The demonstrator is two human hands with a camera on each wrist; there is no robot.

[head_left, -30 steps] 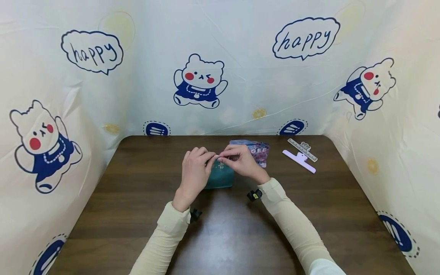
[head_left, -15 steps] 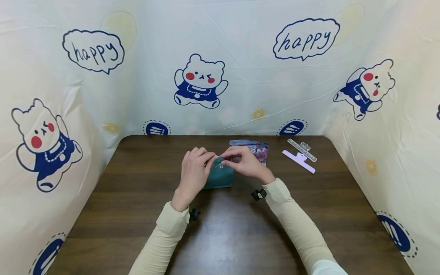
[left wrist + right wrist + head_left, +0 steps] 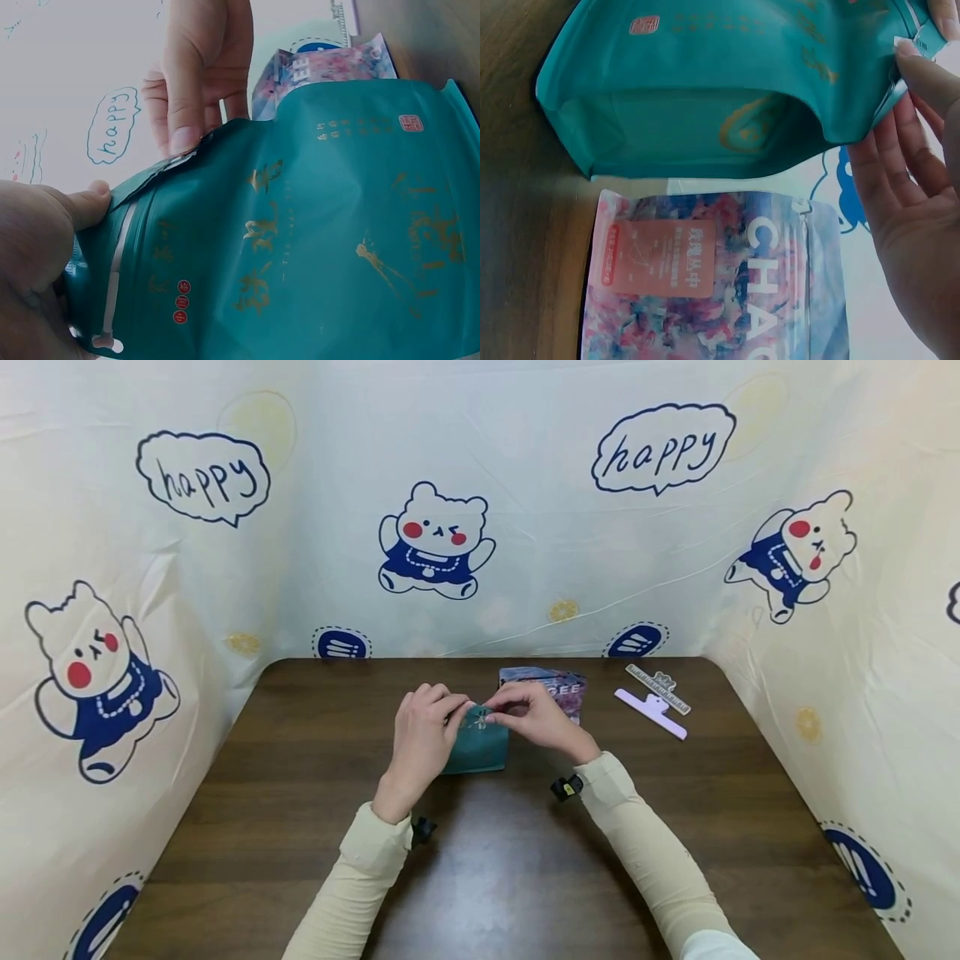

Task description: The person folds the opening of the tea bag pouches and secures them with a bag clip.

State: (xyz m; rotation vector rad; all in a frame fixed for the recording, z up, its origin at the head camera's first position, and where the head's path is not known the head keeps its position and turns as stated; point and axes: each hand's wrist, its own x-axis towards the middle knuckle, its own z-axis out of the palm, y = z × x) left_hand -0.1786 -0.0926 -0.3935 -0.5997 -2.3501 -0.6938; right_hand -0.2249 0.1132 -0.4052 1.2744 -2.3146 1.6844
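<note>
Both beige sleeves (image 3: 356,889) are seen nearest, reaching over the wooden tabletop (image 3: 480,881) toward the teal pouch (image 3: 480,750), the landmark, which is held upright between the hands; contact of its base with the tabletop cannot be confirmed. The left end of its top edge is pinched by the thumb and fingers of the left hand (image 3: 426,733). The right part of that edge is pinched by the thumb and forefinger of the right hand (image 3: 538,718). Over the last second, the right fingertips have been drawn slightly away from the left, and more gold print has been exposed; the top edge is thus judged to be worked at two spaced points. Behind and right of the teal pouch, a floral-patterned pouch (image 3: 567,692) is seen; farther right lie a lilac clip (image 3: 651,712) and a clear clip (image 3: 660,687). Behind everything, a printed curtain (image 3: 540,435) is hung.
</note>
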